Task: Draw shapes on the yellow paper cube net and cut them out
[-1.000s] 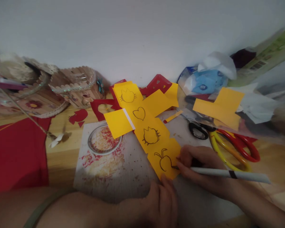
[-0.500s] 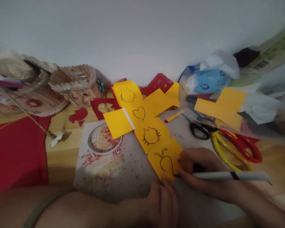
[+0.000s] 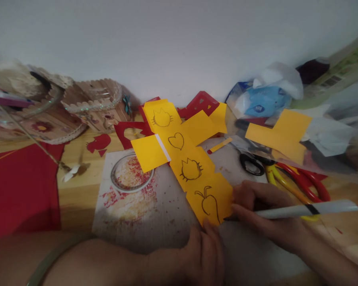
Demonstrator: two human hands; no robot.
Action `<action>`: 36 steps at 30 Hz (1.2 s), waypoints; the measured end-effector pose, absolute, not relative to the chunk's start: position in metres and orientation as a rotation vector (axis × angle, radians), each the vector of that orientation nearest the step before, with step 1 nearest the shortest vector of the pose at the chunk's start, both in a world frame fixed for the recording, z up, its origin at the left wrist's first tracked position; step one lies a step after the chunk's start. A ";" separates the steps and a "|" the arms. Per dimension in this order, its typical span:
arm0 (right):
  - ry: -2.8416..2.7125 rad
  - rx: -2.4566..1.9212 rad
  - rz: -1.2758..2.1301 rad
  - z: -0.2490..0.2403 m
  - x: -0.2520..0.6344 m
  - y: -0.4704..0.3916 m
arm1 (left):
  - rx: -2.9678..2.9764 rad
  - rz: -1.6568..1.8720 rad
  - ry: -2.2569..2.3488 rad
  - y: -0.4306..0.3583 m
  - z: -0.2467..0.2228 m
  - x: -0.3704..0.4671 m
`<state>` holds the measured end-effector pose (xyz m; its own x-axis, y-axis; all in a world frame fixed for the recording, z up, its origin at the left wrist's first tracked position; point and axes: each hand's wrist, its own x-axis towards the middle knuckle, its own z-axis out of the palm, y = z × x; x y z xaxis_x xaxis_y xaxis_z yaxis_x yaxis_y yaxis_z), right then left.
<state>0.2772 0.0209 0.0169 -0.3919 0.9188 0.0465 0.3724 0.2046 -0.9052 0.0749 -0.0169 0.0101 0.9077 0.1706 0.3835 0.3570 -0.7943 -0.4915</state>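
A long yellow paper cutout [image 3: 179,157] with side flaps lies slantwise over a grey board. Dark line drawings run along it: two cat heads, a heart and a radish-like shape with leaves. The fingers of my left hand [image 3: 204,248] are bent together at its near end, fingertips on the paper edge. In my right hand [image 3: 259,206] is a white marker [image 3: 313,208] with a black band, its tip just off the cutout's lower right edge. My right fingers are closed around it.
Behind the cutout lie red paper scraps [image 3: 201,104]. Right of it are black-handled scissors [image 3: 252,163], red-and-yellow handles [image 3: 304,182], more yellow paper [image 3: 279,133] and a blue tissue pack [image 3: 265,101]. Left stand wooden-stick baskets [image 3: 97,105], with red paper [image 3: 24,190] in front.
My right hand and the marker have moved a little right, off the drawn line, which now curves down near the paper's edge. My left hand stays in place.
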 end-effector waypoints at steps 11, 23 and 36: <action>-2.181 -1.108 0.966 0.014 0.273 0.020 | -2.477 -0.454 -0.423 -0.021 0.006 0.075; -2.255 -1.058 0.979 0.010 0.273 0.019 | -2.503 -0.451 -0.411 -0.020 0.007 0.075; -2.225 -1.083 1.027 0.014 0.275 0.019 | -2.499 -0.481 -0.427 -0.020 0.005 0.075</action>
